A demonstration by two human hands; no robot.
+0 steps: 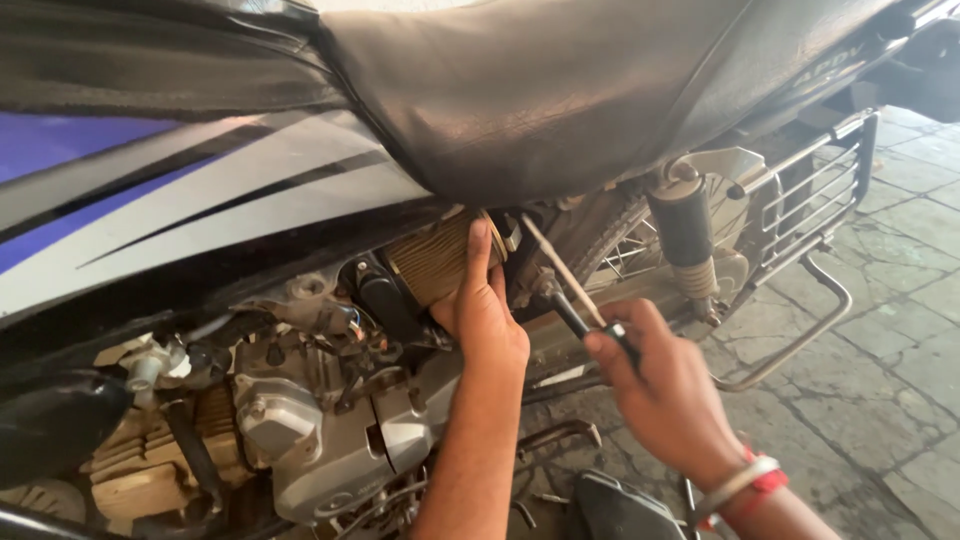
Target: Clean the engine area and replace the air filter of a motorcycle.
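seat [560, 90]: creased matt black vinyl | air filter [432, 262]: pleated tan paper | engine cover [340, 450]: dull grey metal

Screwdriver [560, 270] tip probably behind frame.
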